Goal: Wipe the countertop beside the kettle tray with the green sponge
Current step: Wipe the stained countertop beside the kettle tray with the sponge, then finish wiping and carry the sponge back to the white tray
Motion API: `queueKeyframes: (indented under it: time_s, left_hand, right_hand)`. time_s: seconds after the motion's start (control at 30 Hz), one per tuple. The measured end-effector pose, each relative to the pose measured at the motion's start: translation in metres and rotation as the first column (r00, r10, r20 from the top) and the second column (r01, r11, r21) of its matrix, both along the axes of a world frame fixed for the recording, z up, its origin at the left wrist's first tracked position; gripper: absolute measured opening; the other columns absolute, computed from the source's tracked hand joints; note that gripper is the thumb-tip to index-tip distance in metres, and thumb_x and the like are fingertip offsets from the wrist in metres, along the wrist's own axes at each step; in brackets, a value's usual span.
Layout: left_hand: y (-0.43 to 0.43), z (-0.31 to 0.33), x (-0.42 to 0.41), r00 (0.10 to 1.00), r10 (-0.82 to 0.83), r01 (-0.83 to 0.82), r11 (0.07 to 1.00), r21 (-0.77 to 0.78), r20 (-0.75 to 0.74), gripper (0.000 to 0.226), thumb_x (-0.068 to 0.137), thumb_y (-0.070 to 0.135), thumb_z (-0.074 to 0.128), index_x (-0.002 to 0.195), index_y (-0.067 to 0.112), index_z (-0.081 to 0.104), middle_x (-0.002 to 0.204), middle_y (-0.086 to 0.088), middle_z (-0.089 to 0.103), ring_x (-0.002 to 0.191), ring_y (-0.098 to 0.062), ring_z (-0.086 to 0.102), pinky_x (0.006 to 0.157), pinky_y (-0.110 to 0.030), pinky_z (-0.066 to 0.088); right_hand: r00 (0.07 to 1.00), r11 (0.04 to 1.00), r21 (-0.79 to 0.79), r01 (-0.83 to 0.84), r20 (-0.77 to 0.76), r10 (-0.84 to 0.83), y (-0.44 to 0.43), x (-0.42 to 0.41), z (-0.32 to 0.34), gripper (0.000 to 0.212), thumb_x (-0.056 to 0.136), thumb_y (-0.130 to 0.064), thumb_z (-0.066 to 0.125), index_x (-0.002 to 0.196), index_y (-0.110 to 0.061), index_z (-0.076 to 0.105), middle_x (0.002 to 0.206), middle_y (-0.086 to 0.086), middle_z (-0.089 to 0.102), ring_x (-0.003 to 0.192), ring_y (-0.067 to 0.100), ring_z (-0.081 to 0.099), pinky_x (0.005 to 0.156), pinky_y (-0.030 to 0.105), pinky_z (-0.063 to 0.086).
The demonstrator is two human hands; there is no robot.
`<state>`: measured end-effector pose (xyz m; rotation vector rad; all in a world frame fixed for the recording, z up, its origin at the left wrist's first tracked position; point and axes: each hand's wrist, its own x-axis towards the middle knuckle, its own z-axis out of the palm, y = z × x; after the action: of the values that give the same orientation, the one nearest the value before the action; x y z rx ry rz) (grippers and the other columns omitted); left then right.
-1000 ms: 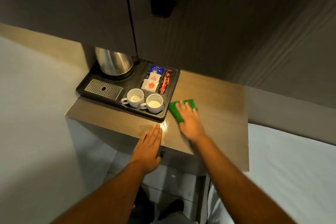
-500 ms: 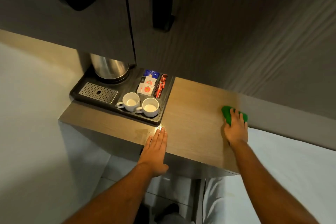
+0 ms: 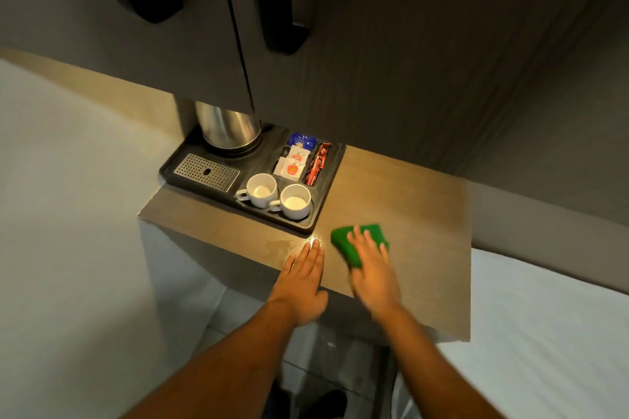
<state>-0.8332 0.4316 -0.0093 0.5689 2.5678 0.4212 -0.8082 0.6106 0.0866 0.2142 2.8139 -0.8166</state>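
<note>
Up top, only the bottom half of the kettle [image 3: 227,127] shown, the rest hidden behind the dark cupboard doors [image 3: 190,20]. Two black handles [image 3: 282,10] on those doors, cut off by the top edge. Right hand [image 3: 372,269] blurry, so hard to make out each finger. Sponge [image 3: 354,245] half hidden under that hand, only its green far end and left side peeking out. Print on the little packets [image 3: 294,163] too small to read. Down below, between the arms, something dark on the floor, too dim to tell.

Now the hands. Left hand [image 3: 303,277] flat, fingers straight and close together, lying on the near edge of the counter [image 3: 408,214], tips beside a bright spot of light. Right hand flat too, fingers spread a bit, pressing the sponge down on the counter. Not pinching anything, either one.

Sponge on the bare wood just right of the tray [image 3: 323,207], near its front corner, not touching it.

Counter brown like wood, with a faint wet-looking patch by the left fingertips. Black tray at the back left, holding the kettle, a metal grid [image 3: 206,172], two white cups [image 3: 277,197] side by side, white, blue and red packets. Pale wall on the left. Something flat and white low on the right, next to the counter.
</note>
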Motion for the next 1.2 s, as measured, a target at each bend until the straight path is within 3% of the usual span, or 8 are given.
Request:
queueKeyframes:
  time_s: [0.1, 0.2, 0.4, 0.57, 0.73, 0.9, 1.07, 1.2]
  left_hand:
    - [-0.004, 0.004, 0.01, 0.987, 0.148, -0.139, 0.98, 0.139, -0.056, 0.081, 0.098, 0.031, 0.035, 0.173, 0.013, 0.008, 0.183, -0.006, 0.006, 0.169, -0.018, 0.001, 0.137, -0.044, 0.005]
    - [-0.016, 0.006, 0.031, 0.958, 0.256, -0.235, 0.959, 0.158, -0.13, 0.078, 0.1, 0.027, 0.038, 0.172, 0.013, 0.014, 0.182, -0.005, 0.013, 0.168, -0.018, 0.008, 0.137, -0.038, 0.004]
    - [-0.057, 0.024, 0.049, 0.872, 0.402, -0.387, 0.915, 0.11, -0.278, 0.073, 0.107, 0.033, 0.034, 0.173, 0.014, 0.009, 0.183, -0.003, 0.005, 0.169, -0.019, 0.001, 0.137, -0.045, 0.006]
    - [-0.117, 0.045, 0.068, 0.815, 0.481, -0.491, 0.869, 0.055, -0.324, 0.068, 0.114, 0.038, 0.026, 0.172, 0.012, 0.005, 0.183, -0.007, 0.001, 0.169, -0.022, -0.002, 0.137, -0.045, 0.002]
    - [-0.205, 0.058, 0.142, 0.728, 0.586, -0.587, 0.801, 0.117, -0.356, 0.068, 0.109, 0.037, 0.027, 0.172, 0.011, 0.017, 0.182, -0.007, 0.014, 0.168, -0.024, 0.012, 0.136, -0.045, 0.01]
    - [-0.333, 0.041, 0.297, 0.508, 0.8, -0.83, 0.554, 0.068, -0.319, 0.069, 0.11, 0.042, 0.017, 0.172, 0.015, 0.002, 0.182, -0.003, -0.008, 0.169, -0.022, -0.005, 0.137, -0.044, 0.0]
    - [-0.424, 0.029, 0.469, 0.129, 0.942, -0.987, 0.151, 0.05, -0.31, 0.066, 0.114, 0.037, 0.02, 0.172, 0.014, -0.001, 0.18, -0.003, -0.016, 0.168, -0.022, -0.011, 0.137, -0.044, -0.004]
    - [-0.462, 0.022, 0.589, -0.114, 0.954, -0.993, -0.111, 0.024, -0.277, 0.067, 0.113, 0.037, 0.019, 0.171, 0.013, -0.005, 0.182, -0.005, -0.012, 0.168, -0.021, -0.008, 0.137, -0.044, -0.004]
  right_hand:
    - [0.997, 0.998, -0.019, -0.065, 0.035, 0.066, -0.019, 0.037, -0.053, 0.08, 0.091, -0.007, 0.054, 0.164, -0.033, 0.03, 0.171, -0.017, 0.014, 0.163, 0.011, 0.014, 0.132, 0.029, -0.001]
    - [0.999, 0.995, -0.097, -0.015, 0.045, 0.02, -0.026, 0.04, -0.066, 0.085, 0.085, -0.001, 0.054, 0.161, -0.032, 0.035, 0.168, -0.015, 0.028, 0.16, 0.012, 0.026, 0.127, 0.022, 0.006]
    - [0.992, 0.988, -0.118, -0.103, -0.082, 0.094, -0.053, 0.017, -0.041, 0.089, 0.084, 0.004, 0.057, 0.163, -0.029, 0.034, 0.169, -0.009, 0.03, 0.153, 0.018, 0.041, 0.117, 0.035, 0.046]
    - [0.959, 0.969, -0.09, -0.232, -0.189, 0.212, -0.111, 0.019, -0.025, 0.079, 0.091, -0.002, 0.065, 0.161, -0.024, 0.038, 0.168, -0.003, 0.034, 0.153, 0.023, 0.041, 0.119, 0.035, 0.041]
    - [0.911, 0.922, -0.079, -0.378, -0.21, 0.355, -0.212, 0.051, -0.012, 0.08, 0.091, -0.003, 0.059, 0.161, -0.03, 0.034, 0.168, -0.006, 0.033, 0.15, 0.024, 0.045, 0.119, 0.039, 0.042]
    - [0.785, 0.784, -0.103, -0.612, -0.201, 0.586, -0.364, 0.148, -0.014, 0.071, 0.097, -0.006, 0.055, 0.159, -0.034, 0.034, 0.159, -0.004, 0.045, 0.132, 0.032, 0.063, 0.111, 0.044, 0.05]
    - [0.515, 0.498, -0.132, -0.857, -0.164, 0.841, -0.508, 0.289, -0.037, 0.067, 0.098, -0.001, 0.056, 0.159, -0.026, 0.04, 0.151, 0.0, 0.054, 0.129, 0.024, 0.065, 0.111, 0.024, 0.043]
    - [0.276, 0.263, -0.17, -0.95, -0.058, 0.959, -0.587, 0.403, -0.058, 0.061, 0.099, -0.003, 0.055, 0.155, -0.025, 0.047, 0.148, 0.001, 0.061, 0.131, 0.023, 0.064, 0.115, 0.024, 0.042]
